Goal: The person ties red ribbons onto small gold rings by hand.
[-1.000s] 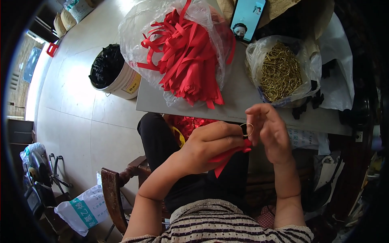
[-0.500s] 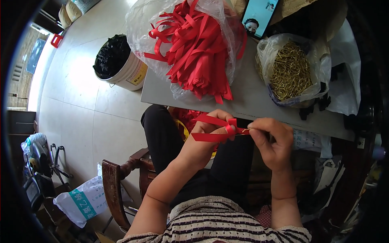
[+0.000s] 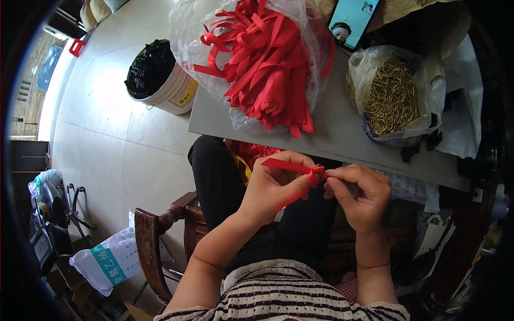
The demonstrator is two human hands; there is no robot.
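Above my lap, my left hand (image 3: pixel 276 188) is closed on a short red ribbon (image 3: pixel 287 165). One flat tail lies across the fingers, another hangs below the thumb, and a small loop stands at the thumb tip. My right hand (image 3: pixel 365 193) meets that loop from the right, thumb and forefinger pinched together. What lies in this pinch is too small and covered to make out. Just beyond the hands, a heap of cut red ribbons (image 3: pixel 270 69) spills from a clear plastic bag (image 3: pixel 184 35) on the table. A bag of thin gold-coloured metal pieces (image 3: pixel 392 99) stands at the right.
The grey table (image 3: pixel 214 115) has its near edge just past my hands. A phone (image 3: pixel 353 21) with a lit screen lies at the back. On the floor at left is a white bucket (image 3: pixel 174 93) of black material. A wooden chair arm (image 3: pixel 147 241) stands beside me.
The ribbon's loop has turned and drawn in close to the right fingertips, and its lower tail now hangs downward. The gold strand that showed at those fingertips is now covered. The view has shifted slightly.
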